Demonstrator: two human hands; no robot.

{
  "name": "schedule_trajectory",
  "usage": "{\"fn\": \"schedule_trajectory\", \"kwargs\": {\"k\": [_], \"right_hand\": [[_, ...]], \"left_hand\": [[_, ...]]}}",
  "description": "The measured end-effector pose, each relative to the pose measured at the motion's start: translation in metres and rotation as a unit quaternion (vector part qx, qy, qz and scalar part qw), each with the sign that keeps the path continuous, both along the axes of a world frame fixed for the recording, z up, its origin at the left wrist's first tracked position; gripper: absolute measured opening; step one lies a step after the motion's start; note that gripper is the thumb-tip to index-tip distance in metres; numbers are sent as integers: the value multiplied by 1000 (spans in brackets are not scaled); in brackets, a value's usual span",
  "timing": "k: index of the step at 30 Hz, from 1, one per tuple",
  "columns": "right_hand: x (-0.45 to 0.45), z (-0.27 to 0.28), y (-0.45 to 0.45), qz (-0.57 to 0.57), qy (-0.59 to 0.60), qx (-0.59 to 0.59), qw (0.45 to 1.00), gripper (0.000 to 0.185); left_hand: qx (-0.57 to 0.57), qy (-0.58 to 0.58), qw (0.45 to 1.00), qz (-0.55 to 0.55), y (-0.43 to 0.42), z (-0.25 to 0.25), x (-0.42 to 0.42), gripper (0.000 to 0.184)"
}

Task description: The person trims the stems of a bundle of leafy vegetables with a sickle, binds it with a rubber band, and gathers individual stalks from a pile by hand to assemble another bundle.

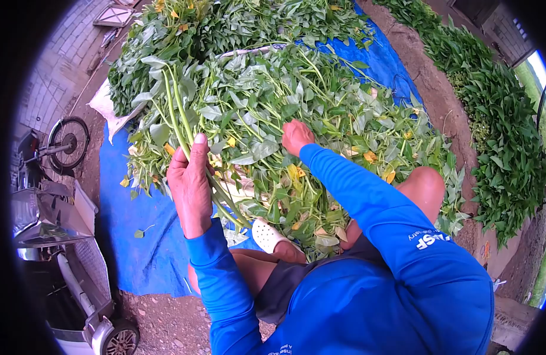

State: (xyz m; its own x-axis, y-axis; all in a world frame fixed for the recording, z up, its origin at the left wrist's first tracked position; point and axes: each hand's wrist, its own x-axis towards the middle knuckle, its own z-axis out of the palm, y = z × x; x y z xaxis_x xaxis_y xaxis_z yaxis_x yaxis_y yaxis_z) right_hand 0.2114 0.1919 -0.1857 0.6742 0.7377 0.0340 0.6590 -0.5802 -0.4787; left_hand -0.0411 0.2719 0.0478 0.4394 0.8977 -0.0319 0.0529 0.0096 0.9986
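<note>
My left hand [190, 183] is closed around a few long green leafy stems [178, 106], which look like water spinach. Their leaves point up and away from me, and the cut ends hang below my wrist. Farther right, my right hand [296, 137] rests at the surface of a broad heap of the same greens [338, 97]. Its fingers are curled in, and whatever they grip among the leaves is hidden. Some yellowed leaves [370, 157] are scattered through the heap between my legs and beyond.
A blue tarp [139, 236] lies under the heap. Denser bunched greens [243, 26] are stacked at the back, and a long row of greens [492, 118] runs along the right. A motorcycle wheel [68, 145] and vehicle stand left. My white clog [270, 236] is by the heap's near edge.
</note>
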Motion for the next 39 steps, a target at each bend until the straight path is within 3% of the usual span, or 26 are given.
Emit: {"fn": "schedule_trajectory", "kwargs": {"k": [1,3,5,7,12,16,19,27,31,33,34,35,37,39], "right_hand": [[5,1,4,12,27,-49,998,16],[19,11,7,16,127,59,990,17],[30,50,-1,25,273,140,952,20],[36,118,-19,19,386,138,912,28],[32,203,-52,29,401,218,889,23],[18,220,-67,12,293,259,920,18],[5,221,-70,16,284,270,920,19],[-32,235,-68,49,488,301,818,22],[-35,212,-62,71,564,340,749,30],[-39,223,-73,-20,420,381,823,39],[-41,231,-86,-67,324,319,888,44],[-50,233,-95,-10,330,241,913,44],[-76,228,-118,93,333,79,935,45],[-105,182,-120,93,355,223,903,37]], "left_hand": [[1,7,1000,2,1,1,-2,32],[-11,14,1000,7,4,1,-6,32],[-3,8,1000,1,6,-3,-11,31],[-1,-1,1000,-17,7,-6,-9,30],[6,-3,998,-69,-5,-13,7,29],[12,-60,994,-90,-24,-20,26,19],[10,-32,989,-142,-39,-23,33,20],[-19,-65,970,-233,-62,-40,45,22],[-59,-52,964,-255,-60,-47,44,22],[-77,-46,969,-229,-57,-43,41,22],[-77,-49,971,-223,-55,-44,39,23],[-77,-52,972,-217,-54,-48,37,23],[-76,-69,972,-210,-52,-51,39,24],[-80,-90,970,-210,-53,-58,42,26]]}}
